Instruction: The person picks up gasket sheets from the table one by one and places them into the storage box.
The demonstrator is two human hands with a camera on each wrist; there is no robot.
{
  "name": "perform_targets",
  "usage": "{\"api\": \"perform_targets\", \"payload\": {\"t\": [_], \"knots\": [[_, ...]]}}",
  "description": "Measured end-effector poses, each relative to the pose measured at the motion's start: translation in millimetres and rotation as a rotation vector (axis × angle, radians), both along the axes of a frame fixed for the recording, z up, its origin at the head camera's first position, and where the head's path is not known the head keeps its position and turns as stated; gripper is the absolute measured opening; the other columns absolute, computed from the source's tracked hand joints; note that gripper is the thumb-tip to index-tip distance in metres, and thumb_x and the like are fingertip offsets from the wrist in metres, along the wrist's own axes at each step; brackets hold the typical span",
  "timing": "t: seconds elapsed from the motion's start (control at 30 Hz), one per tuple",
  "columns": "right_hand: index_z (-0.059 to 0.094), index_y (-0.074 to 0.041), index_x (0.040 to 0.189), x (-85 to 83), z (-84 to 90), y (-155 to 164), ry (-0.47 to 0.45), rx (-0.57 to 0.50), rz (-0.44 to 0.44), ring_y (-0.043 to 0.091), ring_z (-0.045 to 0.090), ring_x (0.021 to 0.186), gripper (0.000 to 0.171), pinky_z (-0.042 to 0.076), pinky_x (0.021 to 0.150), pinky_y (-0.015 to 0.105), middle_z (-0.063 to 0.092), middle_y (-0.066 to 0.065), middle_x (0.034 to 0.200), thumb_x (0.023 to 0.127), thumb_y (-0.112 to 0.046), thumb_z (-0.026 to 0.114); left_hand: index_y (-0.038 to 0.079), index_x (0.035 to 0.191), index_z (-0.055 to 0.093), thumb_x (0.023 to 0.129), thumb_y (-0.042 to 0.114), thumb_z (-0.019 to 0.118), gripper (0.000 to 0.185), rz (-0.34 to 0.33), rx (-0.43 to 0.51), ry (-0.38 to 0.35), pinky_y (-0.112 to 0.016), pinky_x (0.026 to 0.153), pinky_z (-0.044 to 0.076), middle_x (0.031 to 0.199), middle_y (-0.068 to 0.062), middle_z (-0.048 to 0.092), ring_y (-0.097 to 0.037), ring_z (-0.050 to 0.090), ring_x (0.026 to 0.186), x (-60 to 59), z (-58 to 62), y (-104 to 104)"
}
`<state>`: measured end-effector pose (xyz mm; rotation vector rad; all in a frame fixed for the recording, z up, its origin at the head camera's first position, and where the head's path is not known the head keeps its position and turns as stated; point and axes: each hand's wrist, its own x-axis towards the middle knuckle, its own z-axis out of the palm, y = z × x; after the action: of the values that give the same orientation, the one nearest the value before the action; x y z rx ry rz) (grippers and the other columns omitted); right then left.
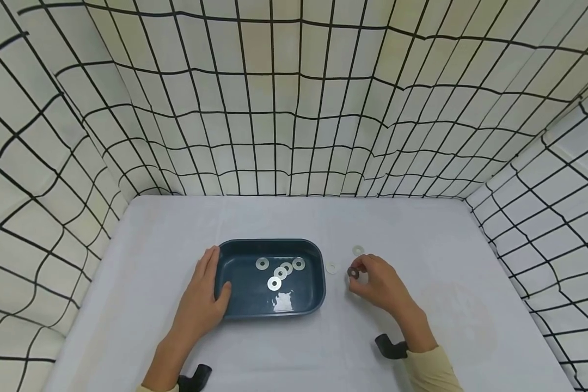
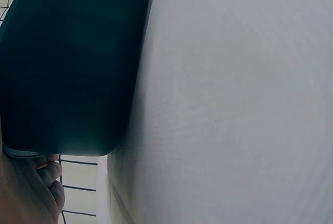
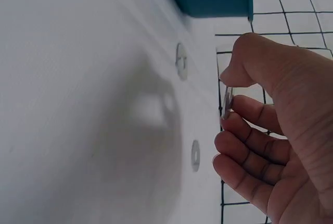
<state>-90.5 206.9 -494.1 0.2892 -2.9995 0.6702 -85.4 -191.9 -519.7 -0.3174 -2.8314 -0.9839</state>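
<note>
A dark blue tray sits on the table, with several flat metal washers lying inside it. My left hand holds the tray's left end, thumb over the rim and fingers along the outer wall. In the left wrist view the tray's side hides part of that hand. To the right of the tray, my right hand pinches one washer between thumb and fingertips, raised off the table. Two more washers lie on the cloth near it, one by the tray and one farther back.
White cloth covers the table. Black grid netting over pale walls rises at the back and both sides. Dark curved pieces show at both wrists.
</note>
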Motion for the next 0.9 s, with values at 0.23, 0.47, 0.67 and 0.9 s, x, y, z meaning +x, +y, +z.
{"api": "perform_targets", "payload": {"t": [0.23,0.47,0.67,0.9], "knots": [[0.072,-0.011,0.105,-0.2,7.9,-13,0.034,-0.064,0.023,0.02,0.07,0.094,0.024,0.062,0.083,0.038,0.073,0.0,0.096,0.082,-0.01,0.081,0.001,0.168,0.022,0.1,0.015,0.061,0.079,-0.015,0.009,-0.006,-0.068,0.125,0.033,0.173,-0.023,0.027,-0.047,0.028,0.16,-2.0,2.6,3],[0.072,-0.013,0.109,-6.1,20.2,-33,0.01,-0.079,0.052,0.017,0.069,0.099,0.027,0.062,0.087,0.037,0.072,-0.002,0.101,0.083,-0.015,0.08,0.003,0.169,0.02,0.1,0.016,0.061,0.081,-0.005,0.001,-0.012,-0.063,0.13,0.028,0.174,-0.022,0.025,-0.048,0.028,0.16,0.4,0.8,-2],[0.073,-0.011,0.112,-12.3,30.6,-50,0.029,-0.06,0.105,0.018,0.068,0.1,0.03,0.062,0.088,0.038,0.073,0.001,0.104,0.084,-0.015,0.082,0.0,0.167,0.022,0.1,0.014,0.061,0.079,-0.01,0.012,0.022,-0.03,0.137,0.006,0.173,-0.025,0.027,-0.047,0.029,0.16,1.1,2.2,-3],[0.073,-0.011,0.11,-14.8,40.3,-64,0.042,-0.069,0.147,0.019,0.07,0.1,0.029,0.062,0.087,0.037,0.074,0.002,0.104,0.083,-0.015,0.082,0.0,0.168,0.021,0.1,0.015,0.061,0.08,-0.013,0.004,-0.005,-0.06,0.132,0.025,0.173,-0.025,0.026,-0.048,0.027,0.16,1.6,3.9,-1]]}}
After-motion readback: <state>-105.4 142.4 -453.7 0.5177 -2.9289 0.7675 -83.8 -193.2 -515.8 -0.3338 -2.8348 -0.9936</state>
